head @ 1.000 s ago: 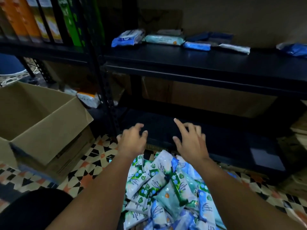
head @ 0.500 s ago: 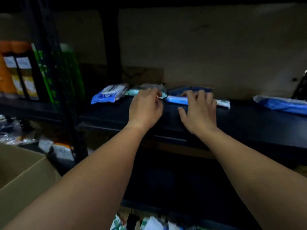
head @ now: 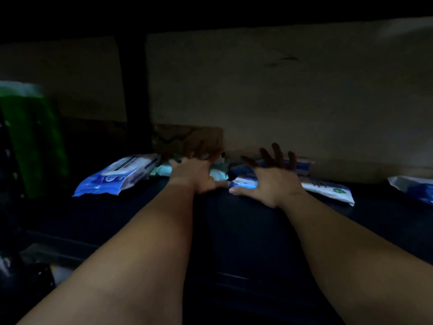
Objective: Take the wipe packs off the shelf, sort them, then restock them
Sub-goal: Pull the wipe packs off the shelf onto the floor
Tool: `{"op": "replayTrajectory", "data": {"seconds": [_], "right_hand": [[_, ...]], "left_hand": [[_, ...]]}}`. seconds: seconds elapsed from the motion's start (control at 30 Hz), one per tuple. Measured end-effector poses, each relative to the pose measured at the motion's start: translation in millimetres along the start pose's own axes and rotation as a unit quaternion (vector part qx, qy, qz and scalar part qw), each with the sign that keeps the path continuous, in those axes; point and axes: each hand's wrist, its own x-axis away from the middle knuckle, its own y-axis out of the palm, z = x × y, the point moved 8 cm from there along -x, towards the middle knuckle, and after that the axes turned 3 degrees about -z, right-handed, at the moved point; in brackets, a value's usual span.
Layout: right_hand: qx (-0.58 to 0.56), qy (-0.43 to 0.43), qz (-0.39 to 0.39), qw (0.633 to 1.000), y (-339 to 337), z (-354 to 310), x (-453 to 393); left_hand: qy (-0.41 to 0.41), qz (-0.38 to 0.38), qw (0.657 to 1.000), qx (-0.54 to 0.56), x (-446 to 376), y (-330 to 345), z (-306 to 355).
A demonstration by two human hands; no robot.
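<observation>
The left hand (head: 195, 175) covers most of a pale green pack (head: 219, 174); its fingertips are lost in shadow. The right hand (head: 273, 184) hides part of a blue pack (head: 243, 182). Another pack (head: 414, 187) is cut off by the right edge

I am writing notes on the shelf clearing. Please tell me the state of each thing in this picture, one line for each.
left hand: fingers spread, reaching over the teal wipe pack.
right hand: fingers spread over the blue wipe pack.
large blue pack: lying flat, untouched.
white pack: lying flat beside the right hand.
far-right pack: lying apart, untouched.
shelf: dark, packs at its back.
</observation>
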Motion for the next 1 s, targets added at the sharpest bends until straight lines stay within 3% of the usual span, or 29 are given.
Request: {"op": "replayTrajectory", "data": {"seconds": [0.17, 0.33, 0.6, 0.73, 0.83, 1.0], "right_hand": [[-0.02, -0.023, -0.047, 0.998, 16.1, 5.2, -18.9], [0.006, -0.031, 0.013, 0.999, 0.6, -1.2, -12.9], [-0.049, -0.053, 0.028, 0.997, -1.4, -2.6, -12.1], [-0.046, -0.048, 0.034, 0.997, -2.4, -2.6, -11.2], [-0.036, -0.038, 0.036, 0.998, -2.6, -2.1, -9.5], [-0.072, -0.021, -0.025, 0.997, 8.5, 2.2, -14.4]], "left_hand": [[0.036, -0.01, 0.999, 0.031, -18.7, 11.6, -10.1], [0.06, 0.014, 0.997, -0.045, -19.9, 1.3, 2.1], [0.123, 0.083, 0.989, -0.019, -9.2, -11.9, 12.5], [0.134, 0.109, 0.981, -0.088, 1.6, -22.6, 21.0], [0.113, 0.104, 0.981, -0.115, 1.5, -15.8, 17.9], [0.0, -0.007, 1.0, 0.017, -5.6, 6.1, -17.7]]}}
